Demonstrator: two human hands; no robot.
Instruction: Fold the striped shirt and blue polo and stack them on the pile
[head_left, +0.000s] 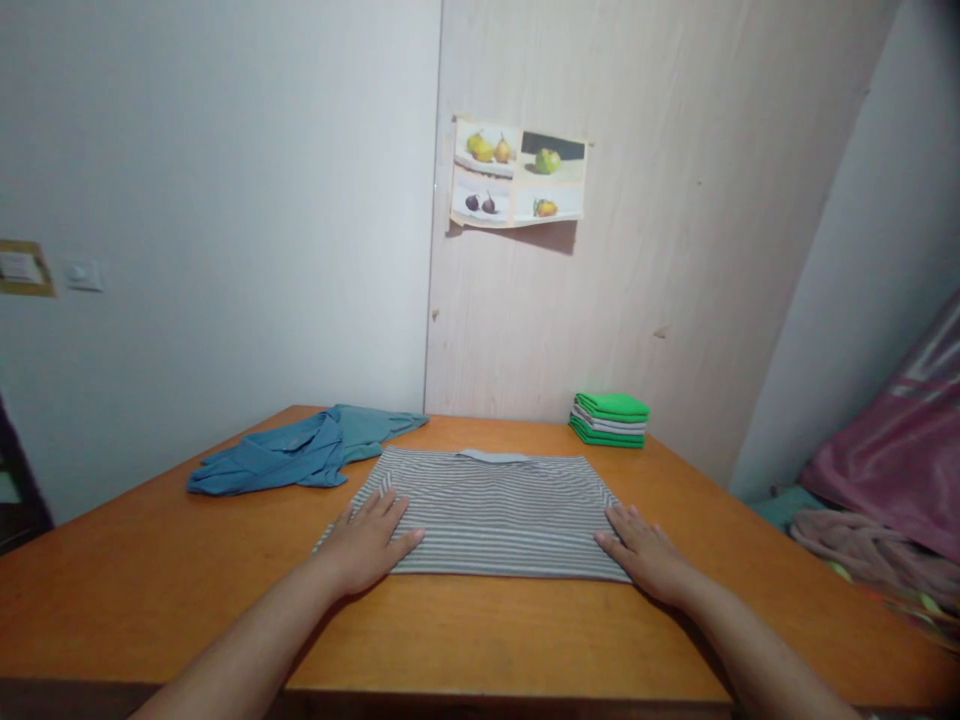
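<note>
A grey-and-white striped shirt (502,520) lies spread flat on the orange-brown wooden table (480,640), its plain grey collar at the far edge. My left hand (371,540) rests palm down on the shirt's left side, fingers apart. On the right side, my right hand (645,550) lies flat too, its fingertips on the fabric's edge. Neither hand grips the cloth. The shirt's near edge runs straight between my wrists, and small parts of both sides are hidden under my hands.
A crumpled blue garment (300,450) lies at the table's back left. At the back right stands a neat stack of folded green and white cloths (609,420). Pink and brown fabrics (870,545) are beyond the right edge. A fruit poster (519,175) hangs on the wall.
</note>
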